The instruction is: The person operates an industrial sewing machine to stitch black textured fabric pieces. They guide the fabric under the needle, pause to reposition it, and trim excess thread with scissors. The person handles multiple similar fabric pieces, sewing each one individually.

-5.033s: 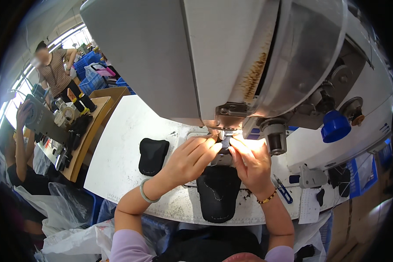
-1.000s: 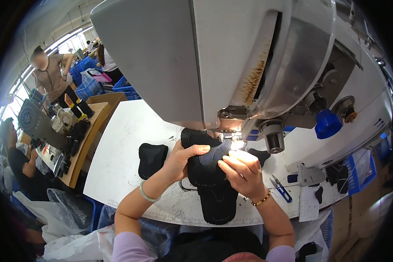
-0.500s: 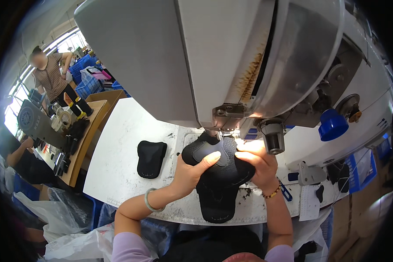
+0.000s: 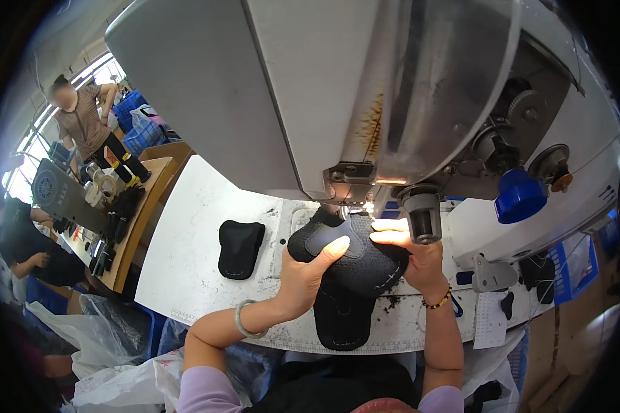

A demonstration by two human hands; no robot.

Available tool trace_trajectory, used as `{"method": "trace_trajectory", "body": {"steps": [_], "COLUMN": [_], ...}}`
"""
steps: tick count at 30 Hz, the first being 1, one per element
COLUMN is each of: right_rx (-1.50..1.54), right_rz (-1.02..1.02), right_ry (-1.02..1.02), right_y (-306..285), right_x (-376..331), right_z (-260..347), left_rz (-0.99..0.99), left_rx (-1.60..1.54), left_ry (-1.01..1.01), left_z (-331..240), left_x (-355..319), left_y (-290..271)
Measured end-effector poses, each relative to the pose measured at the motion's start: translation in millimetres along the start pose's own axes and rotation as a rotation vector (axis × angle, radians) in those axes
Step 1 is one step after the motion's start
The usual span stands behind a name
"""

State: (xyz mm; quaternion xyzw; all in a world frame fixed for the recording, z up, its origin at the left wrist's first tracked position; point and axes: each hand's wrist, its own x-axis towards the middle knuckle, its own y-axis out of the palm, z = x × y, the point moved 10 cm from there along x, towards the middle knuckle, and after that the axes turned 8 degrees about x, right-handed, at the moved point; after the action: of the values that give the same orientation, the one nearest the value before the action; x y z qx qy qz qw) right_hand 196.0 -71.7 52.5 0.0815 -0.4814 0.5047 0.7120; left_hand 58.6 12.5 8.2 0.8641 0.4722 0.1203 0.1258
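Note:
Under the lit head of a grey and white sewing machine [image 4: 351,180] lies a black padded fabric piece [image 4: 365,265] with a smooth inset patch and small white stitch marks at its lower right. My left hand [image 4: 306,275] grips its left side, thumb on top beside the patch and the other fingers hidden beneath. At the right edge, close to the needle area, my right hand [image 4: 417,258] holds the same piece with its fingers; bright light washes out their tips. Below it, a second black padded piece [image 4: 343,323] extends toward the table's near edge, partly covered.
Another black pad [image 4: 241,249] rests on the white table [image 4: 179,241] to the left. Dark lint is scattered over the tabletop. A paper sheet [image 4: 490,320] lies at the right. At far left, a person [image 4: 86,120] stands behind a wooden bench [image 4: 134,227] with spools.
The held piece has turned under the machine head, bringing white stitch marks into view at its lower right. Both hands keep their hold; my right hand has shifted slightly with it.

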Motion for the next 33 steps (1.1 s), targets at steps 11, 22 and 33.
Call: {"method": "trace_trajectory", "body": {"steps": [11, 22, 33], "right_rx": [-0.038, -0.366, -0.419], "right_rz": [0.01, 0.01, -0.088], "right_ry": [0.045, -0.148, -0.262], "right_y": [-1.0, 12.7, 18.8], "right_x": [3.6, -4.7, -1.8], "right_z": [-4.0, 21.2, 44.3], "left_rz": [0.036, 0.08, 0.1], "left_rx": [0.216, 0.054, -0.041], "left_ry": [0.103, -0.108, -0.12], "left_z": [-16.3, -0.6, 4.3], "left_x": [12.7, 35.4, 44.6], "left_y": [3.0, -15.3, -16.8]}}
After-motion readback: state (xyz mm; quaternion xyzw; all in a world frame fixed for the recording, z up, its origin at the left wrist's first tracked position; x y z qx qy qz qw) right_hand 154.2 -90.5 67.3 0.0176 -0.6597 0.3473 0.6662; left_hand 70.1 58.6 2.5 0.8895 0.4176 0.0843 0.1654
